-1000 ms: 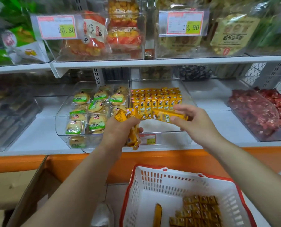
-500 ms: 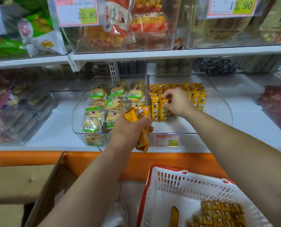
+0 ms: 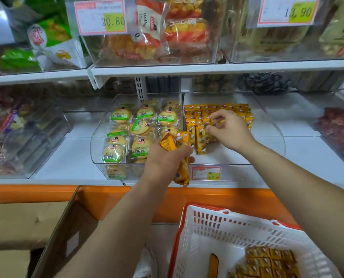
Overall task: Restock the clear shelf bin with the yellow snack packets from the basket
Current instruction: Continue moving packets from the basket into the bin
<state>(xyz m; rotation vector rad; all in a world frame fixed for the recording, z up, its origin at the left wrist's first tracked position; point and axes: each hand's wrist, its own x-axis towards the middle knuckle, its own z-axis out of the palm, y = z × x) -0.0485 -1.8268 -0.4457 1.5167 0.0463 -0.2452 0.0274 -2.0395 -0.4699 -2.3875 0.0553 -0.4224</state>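
My left hand (image 3: 167, 159) is shut on a bunch of yellow snack packets (image 3: 182, 157) just in front of the clear shelf bin (image 3: 267, 125). My right hand (image 3: 230, 130) is inside the bin with thumb and fingers apart, touching the standing yellow packets in the bin (image 3: 201, 137). Rows of them fill the bin's back half. The white basket with a red rim (image 3: 207, 237) sits low at the right and holds more yellow packets (image 3: 267, 261).
A clear bin of green-labelled round biscuits (image 3: 131, 133) adjoins on the left. Red packets (image 3: 339, 133) lie in a bin at the right. An upper shelf (image 3: 207, 67) with price tags overhangs. A cardboard box (image 3: 52, 237) stands at lower left.
My right hand carried a yellow packet into the bin, set it upright among the others and let go. The left hand stayed in place with its bunch. The view moved closer to the shelf.
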